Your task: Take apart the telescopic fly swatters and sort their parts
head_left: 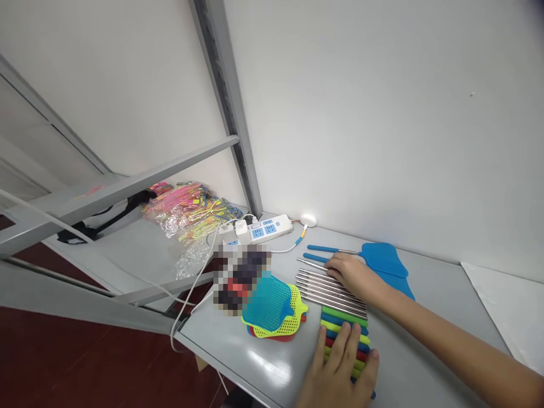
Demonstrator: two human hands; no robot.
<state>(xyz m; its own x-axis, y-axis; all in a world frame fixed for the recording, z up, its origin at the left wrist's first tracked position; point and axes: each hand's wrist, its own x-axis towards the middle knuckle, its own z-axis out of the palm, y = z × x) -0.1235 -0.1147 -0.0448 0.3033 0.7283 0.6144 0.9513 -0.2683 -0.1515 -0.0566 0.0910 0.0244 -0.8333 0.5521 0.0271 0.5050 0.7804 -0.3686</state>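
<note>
My left hand (340, 368) lies palm down, fingers spread, over a row of coloured handle grips (345, 318) in green, blue, yellow and red. My right hand (351, 275) is closed, fingertips down, on a thin metal rod (312, 263) at the far end of a row of several silver rods (329, 292). Just beyond it lie two blue fly swatters (385, 259) with blue grips, partly overlapping. To the left is a stack of loose perforated swatter heads (270, 303), blue on top of yellow, with red below.
A white power strip (272, 228) with plugs and cables stands against the wall, beside a round white device (308, 220). A pixelated patch covers something left of the swatter heads. Bagged colourful items (191, 209) lie on the shelf beyond the metal frame (229, 113). A white sheet (505, 306) is at the right.
</note>
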